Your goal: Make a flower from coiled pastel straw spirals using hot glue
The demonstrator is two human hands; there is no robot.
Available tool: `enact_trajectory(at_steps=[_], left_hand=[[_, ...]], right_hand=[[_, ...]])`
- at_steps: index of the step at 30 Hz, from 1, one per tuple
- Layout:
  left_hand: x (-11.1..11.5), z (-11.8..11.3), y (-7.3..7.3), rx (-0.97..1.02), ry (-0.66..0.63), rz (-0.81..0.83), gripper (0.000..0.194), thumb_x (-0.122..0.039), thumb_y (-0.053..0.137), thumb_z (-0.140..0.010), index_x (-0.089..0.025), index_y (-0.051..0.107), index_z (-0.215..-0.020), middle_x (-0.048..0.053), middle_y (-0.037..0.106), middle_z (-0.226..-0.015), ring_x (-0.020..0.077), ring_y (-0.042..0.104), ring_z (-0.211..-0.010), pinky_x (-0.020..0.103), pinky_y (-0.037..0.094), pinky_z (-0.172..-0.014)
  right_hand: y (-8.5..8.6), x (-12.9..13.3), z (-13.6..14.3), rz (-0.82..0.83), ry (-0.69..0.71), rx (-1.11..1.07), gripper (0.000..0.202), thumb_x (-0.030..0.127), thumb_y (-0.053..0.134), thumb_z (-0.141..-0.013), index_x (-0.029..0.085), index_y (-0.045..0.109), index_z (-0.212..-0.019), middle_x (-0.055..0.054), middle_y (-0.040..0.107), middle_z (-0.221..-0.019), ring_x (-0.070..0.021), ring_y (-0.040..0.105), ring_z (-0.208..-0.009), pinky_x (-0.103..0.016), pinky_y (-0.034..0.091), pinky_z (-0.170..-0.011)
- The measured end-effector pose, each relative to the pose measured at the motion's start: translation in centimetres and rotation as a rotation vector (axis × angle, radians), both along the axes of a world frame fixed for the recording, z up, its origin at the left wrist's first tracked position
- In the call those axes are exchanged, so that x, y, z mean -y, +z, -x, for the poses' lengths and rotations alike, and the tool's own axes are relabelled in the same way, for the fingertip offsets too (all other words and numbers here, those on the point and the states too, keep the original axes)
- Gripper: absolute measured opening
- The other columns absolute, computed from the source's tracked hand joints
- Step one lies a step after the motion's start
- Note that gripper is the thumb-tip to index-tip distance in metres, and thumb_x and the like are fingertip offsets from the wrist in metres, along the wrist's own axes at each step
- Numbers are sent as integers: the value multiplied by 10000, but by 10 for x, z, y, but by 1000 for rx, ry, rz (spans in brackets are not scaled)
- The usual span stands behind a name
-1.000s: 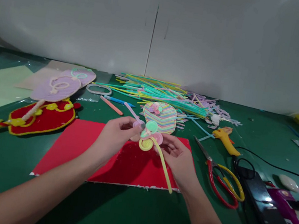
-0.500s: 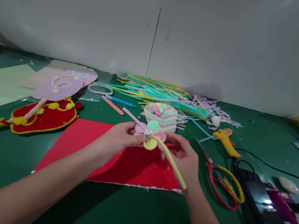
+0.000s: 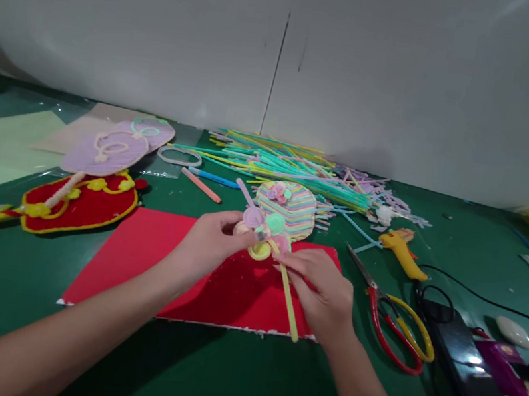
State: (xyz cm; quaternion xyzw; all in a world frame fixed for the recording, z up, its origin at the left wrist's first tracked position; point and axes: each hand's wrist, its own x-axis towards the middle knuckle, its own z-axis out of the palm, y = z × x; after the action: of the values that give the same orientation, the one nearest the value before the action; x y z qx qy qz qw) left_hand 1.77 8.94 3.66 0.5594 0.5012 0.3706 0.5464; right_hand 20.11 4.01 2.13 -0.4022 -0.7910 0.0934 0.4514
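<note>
Above a red sheet (image 3: 133, 257), my left hand (image 3: 214, 240) pinches the left side of a flower (image 3: 274, 224) made of pastel coils in purple, mint, pink and yellow. A purple stem sticks out at its upper left. My right hand (image 3: 323, 289) has its fingers closed on a yellow pipe cleaner (image 3: 288, 303) where it meets the flower's lower right; the free end points down toward the sheet's front edge. Just behind the flower lies a striped round piece (image 3: 296, 207) with small coils on it.
A pile of pipe cleaners (image 3: 290, 165) lies at the back. Scissors (image 3: 397, 328), a yellow glue gun (image 3: 402, 251) and a black power strip (image 3: 465, 360) are on the right. Purple fan shapes (image 3: 108, 148) and a red one with yellow trim (image 3: 84, 212) are on the left.
The yellow pipe cleaner has swung to point more steeply down. My right hand's fingers have moved onto it near the flower, and the flower is slightly turned.
</note>
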Motion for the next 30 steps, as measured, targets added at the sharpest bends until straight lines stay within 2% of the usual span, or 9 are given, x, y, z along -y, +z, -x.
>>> enact_trajectory(at_steps=[2,6,10,13,16,20,23,26,30], left_hand=[[-1,1,2,-115,-24,-63,201,-317,628,-683,-132,635,-762,-9,570,-667,121,492,-625,230,364,-576],[-1,3,1,-270,-150,-181,173,-305,584,-710,-142,585,-653,-33,466,-584,107,419,-575,215,300,-516],[4,1,0,-211,-261,-168,144,-261,558,-717,-157,562,-617,-45,414,-562,101,402,-554,209,307,-513],[7,-1,2,-129,-300,-114,107,-255,581,-685,-168,612,-633,-29,482,-566,121,452,-562,220,347,-527],[8,-2,4,-90,-294,-89,89,-264,620,-644,-178,641,-635,-12,543,-579,143,493,-581,227,369,-525],[6,-2,4,-56,-309,-46,113,-276,616,-668,-168,625,-635,-22,525,-574,129,488,-575,217,361,-515],[5,-2,3,-47,-264,22,140,-291,632,-671,-157,623,-708,-11,568,-638,137,529,-618,229,393,-552],[3,-2,4,22,-172,129,279,-284,679,-645,-151,613,-881,36,641,-815,167,589,-754,271,449,-676],[4,-3,3,187,-95,242,334,-311,691,-665,-138,593,-933,75,645,-930,190,607,-868,309,464,-776]], right_hand=[[1,0,-1,-13,-20,-9,260,77,544,-808,239,670,-967,-35,675,-849,-163,609,-802,-316,494,-714],[2,1,-3,-26,-83,-15,183,105,612,-764,228,706,-861,-49,620,-814,-163,582,-769,-307,491,-668],[2,1,0,19,-56,-39,170,121,609,-767,251,696,-834,-32,608,-831,-162,579,-791,-319,482,-703],[2,1,2,110,-94,-134,187,137,625,-747,267,666,-876,-30,588,-905,-178,577,-870,-344,478,-771],[1,-1,4,239,-133,-215,325,156,659,-707,271,610,-1007,-48,567,-1028,-195,566,-928,-337,486,-756],[0,-2,4,375,-123,-272,443,192,692,-672,260,580,-1094,-62,544,-1123,-203,550,-987,-314,490,-757],[-3,-3,5,511,-29,-373,417,224,680,-690,260,584,-1095,-53,584,-1104,-199,570,-979,-322,500,-795],[-7,-3,7,626,34,-496,407,215,644,-727,258,566,-1124,-37,630,-1027,-165,613,-868,-319,520,-790],[-11,-5,11,593,15,-627,432,163,652,-711,254,569,-1125,-22,650,-944,-151,626,-844,-297,535,-785]])
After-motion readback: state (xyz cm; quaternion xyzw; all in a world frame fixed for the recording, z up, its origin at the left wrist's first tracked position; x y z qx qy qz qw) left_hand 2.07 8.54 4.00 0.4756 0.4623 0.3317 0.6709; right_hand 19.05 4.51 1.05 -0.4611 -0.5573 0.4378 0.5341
